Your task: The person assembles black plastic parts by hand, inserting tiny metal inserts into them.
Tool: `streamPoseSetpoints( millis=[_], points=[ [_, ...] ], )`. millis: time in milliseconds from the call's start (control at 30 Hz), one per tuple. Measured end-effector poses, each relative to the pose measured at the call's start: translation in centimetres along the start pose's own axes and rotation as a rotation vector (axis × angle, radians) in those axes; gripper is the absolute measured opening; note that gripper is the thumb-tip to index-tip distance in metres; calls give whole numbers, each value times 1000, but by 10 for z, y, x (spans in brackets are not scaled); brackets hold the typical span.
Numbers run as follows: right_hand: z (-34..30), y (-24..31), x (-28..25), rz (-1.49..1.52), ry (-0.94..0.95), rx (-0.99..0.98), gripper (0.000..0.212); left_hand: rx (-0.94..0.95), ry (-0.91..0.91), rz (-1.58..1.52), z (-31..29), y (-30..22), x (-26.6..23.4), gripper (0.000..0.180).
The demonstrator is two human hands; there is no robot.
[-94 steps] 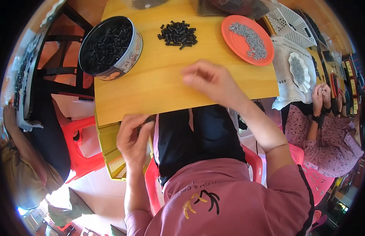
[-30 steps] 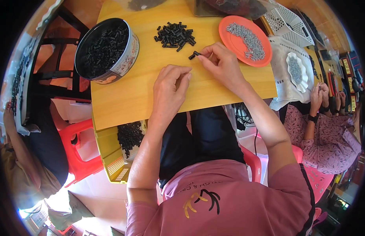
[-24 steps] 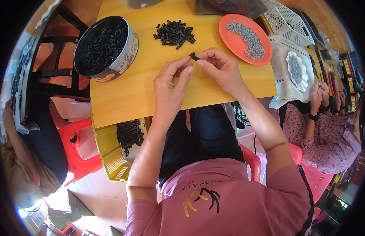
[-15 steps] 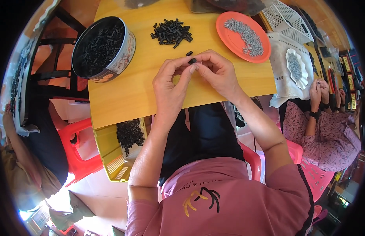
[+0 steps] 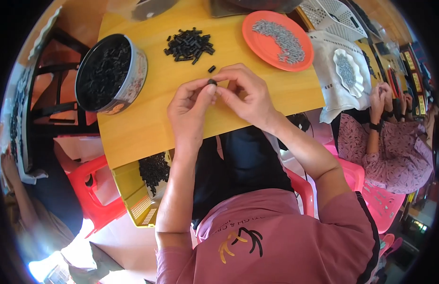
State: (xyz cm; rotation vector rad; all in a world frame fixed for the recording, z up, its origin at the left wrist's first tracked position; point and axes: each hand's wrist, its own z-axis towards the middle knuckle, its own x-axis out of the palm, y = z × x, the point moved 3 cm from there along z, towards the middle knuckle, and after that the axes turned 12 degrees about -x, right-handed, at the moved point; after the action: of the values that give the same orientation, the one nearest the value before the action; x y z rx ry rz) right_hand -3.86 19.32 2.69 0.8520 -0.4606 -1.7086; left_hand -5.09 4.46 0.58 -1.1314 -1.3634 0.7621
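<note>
Above the table's near part, my left hand [image 5: 188,106] pinches a small black cylindrical plastic part [image 5: 212,82] between thumb and index finger. My right hand [image 5: 245,92] meets it from the right, thumb and index fingertip closed in at the part. Whatever its fingertips hold is too small to make out. One loose black part [image 5: 212,69] lies on the wood just beyond my fingers. Farther off is a heap of similar black parts [image 5: 188,45]. To the right, an orange-red plate [image 5: 271,56] carries many small grey metal pieces that look like screws.
A round tin [image 5: 140,71] full of black parts stands on the table [image 5: 148,123] at left. Below the near edge, a yellow crate [image 5: 129,189] holds more. At right, a white scalloped dish [image 5: 356,87] rests on a cloth [image 5: 326,57], beside a co-worker's hands [image 5: 381,97].
The view has shifted, so the table things appear farther left. My hands stay together at the black part, and my right fingers have shifted slightly around it.
</note>
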Motion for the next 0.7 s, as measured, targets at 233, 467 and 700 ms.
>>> streamPoseSetpoints(
  millis=[233, 467, 700],
  points=[
    [4, 6, -8, -151, 74, -254, 28, -57, 80, -63, -3, -4, -2, 19],
    [2, 13, -21, -137, 133, -224, 24, -81, 114, 124, -5, -1, -5, 16],
    [9, 9, -56, -227, 213, -178, 16, -173, 186, 216, -6, 3, 2, 19]
  ],
)
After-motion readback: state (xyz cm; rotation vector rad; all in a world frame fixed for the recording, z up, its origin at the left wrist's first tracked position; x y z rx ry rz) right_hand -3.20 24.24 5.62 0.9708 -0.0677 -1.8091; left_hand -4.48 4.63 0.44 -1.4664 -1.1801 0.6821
